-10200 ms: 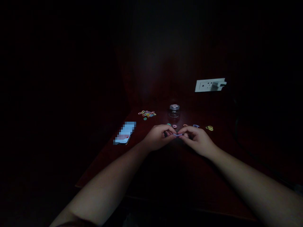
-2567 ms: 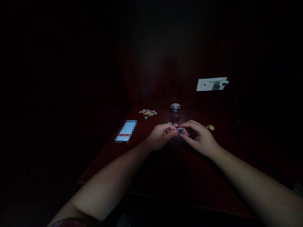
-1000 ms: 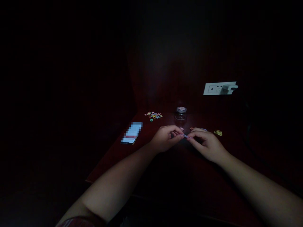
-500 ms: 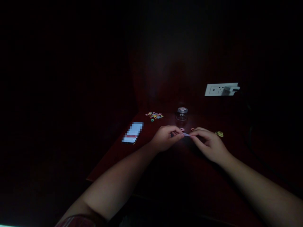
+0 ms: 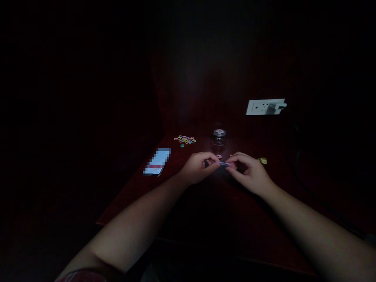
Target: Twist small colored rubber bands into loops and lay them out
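Note:
Between my fingertips a light purple elastic band (image 5: 224, 164) is stretched sideways, its loop showing as a narrow slit. My left hand (image 5: 200, 167) pinches its left end and my right hand (image 5: 249, 172) pinches the right end. Just beyond my left fingertips a pink band (image 5: 219, 156) lies on the table, and an orange-pink one (image 5: 231, 155) is partly hidden by my right fingers. Several yellow bands (image 5: 263, 160) lie together past my right knuckles. A small clear jar (image 5: 218, 139) with a lid stands behind my hands.
Several mixed-colour bands (image 5: 185, 140) form a loose pile at the back left, a green one (image 5: 182, 145) in front. A lit phone (image 5: 158, 161) lies near the left edge of the dark red table (image 5: 123, 203). A wall socket (image 5: 264, 107) holds a plug (image 5: 279, 106); a cable runs down at right.
The purple band has turned from a flat, narrow strip to a slightly opened loop between my fingertips. The whole view has shifted, so everything sits a little further left and up.

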{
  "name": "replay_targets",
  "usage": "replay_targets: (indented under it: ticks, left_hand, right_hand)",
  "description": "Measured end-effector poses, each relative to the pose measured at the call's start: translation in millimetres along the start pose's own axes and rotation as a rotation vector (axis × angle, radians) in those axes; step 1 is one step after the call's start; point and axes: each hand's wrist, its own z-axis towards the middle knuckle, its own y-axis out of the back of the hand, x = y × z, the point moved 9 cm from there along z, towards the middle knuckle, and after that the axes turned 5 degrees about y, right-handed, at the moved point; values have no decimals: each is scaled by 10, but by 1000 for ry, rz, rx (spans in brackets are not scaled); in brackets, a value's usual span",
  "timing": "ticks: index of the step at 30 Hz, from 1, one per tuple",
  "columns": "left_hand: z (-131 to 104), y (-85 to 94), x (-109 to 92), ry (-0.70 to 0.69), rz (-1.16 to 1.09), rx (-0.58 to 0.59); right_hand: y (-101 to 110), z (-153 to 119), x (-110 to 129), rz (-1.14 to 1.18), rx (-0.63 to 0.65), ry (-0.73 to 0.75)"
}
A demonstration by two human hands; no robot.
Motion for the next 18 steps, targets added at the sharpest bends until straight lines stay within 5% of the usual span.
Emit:
replay_targets:
  ticks: [18]
  left_hand:
    - [-14, -17, 7, 28, -31, 12]
  right_hand:
    - [-20, -41, -99, -18, 19, -126]
